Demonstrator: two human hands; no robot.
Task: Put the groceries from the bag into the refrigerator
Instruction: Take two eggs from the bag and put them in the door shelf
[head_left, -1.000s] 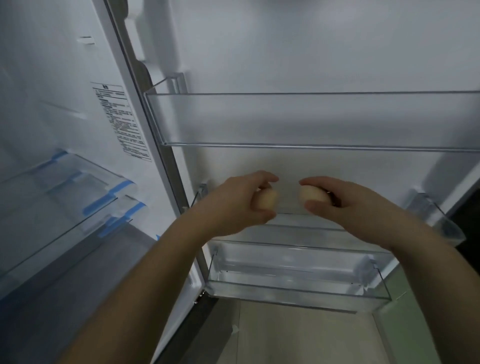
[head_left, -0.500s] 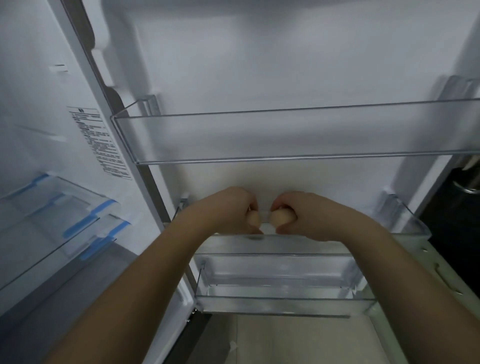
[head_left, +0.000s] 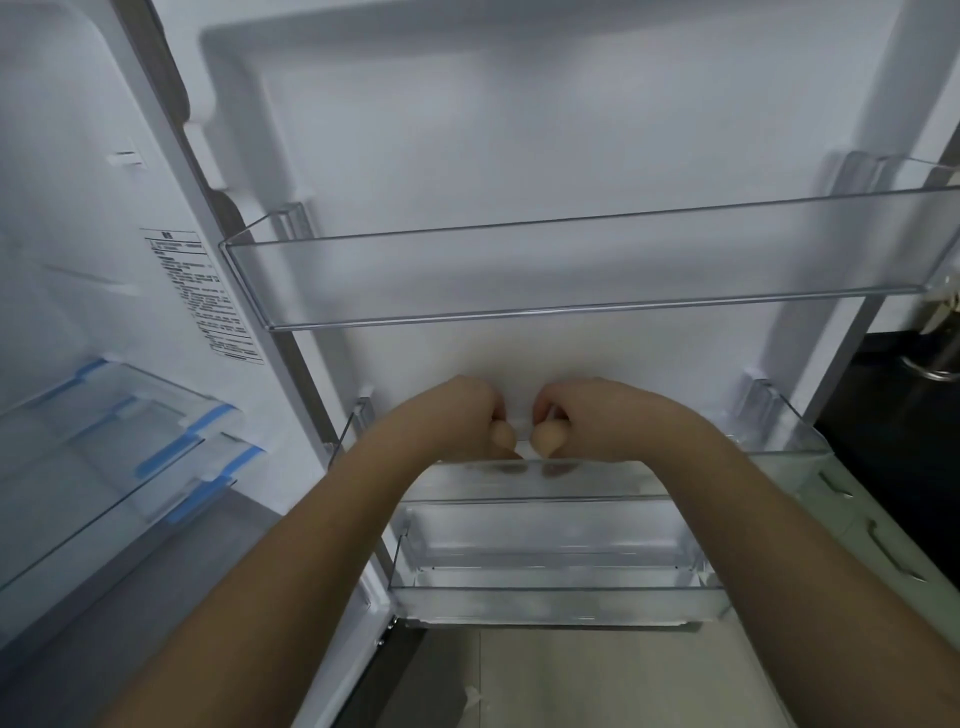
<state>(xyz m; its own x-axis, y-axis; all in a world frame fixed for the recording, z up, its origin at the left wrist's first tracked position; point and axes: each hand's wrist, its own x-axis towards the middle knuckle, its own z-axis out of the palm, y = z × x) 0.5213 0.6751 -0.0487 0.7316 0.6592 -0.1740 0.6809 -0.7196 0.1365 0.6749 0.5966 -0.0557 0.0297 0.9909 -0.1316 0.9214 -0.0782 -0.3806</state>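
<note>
Eggs — two pale, beige ones — sit in the person's hands at the middle shelf of the open refrigerator door (head_left: 519, 156). The left hand (head_left: 457, 415) curls its fingers around the left egg (head_left: 503, 435), and the right hand (head_left: 597, 415) grips the right egg (head_left: 545, 438) the same way; only the lower end of each egg shows below the knuckles. Both eggs hang side by side, close but apart, just above the floor of the middle door shelf (head_left: 779, 457), whose clear plastic shows their dark reflections beneath. Whether either egg touches the shelf I cannot tell.

Above the hands runs the upper door shelf (head_left: 571, 275), a long clear bin; below them lies the lower door shelf (head_left: 545, 597). To the left, inside the refrigerator, clear drawers with blue trim (head_left: 171, 457) are stacked — and a printed label (head_left: 202, 296) is stuck on the inner side wall. At the far right edge stand pale green cabinet fronts (head_left: 883, 551).
</note>
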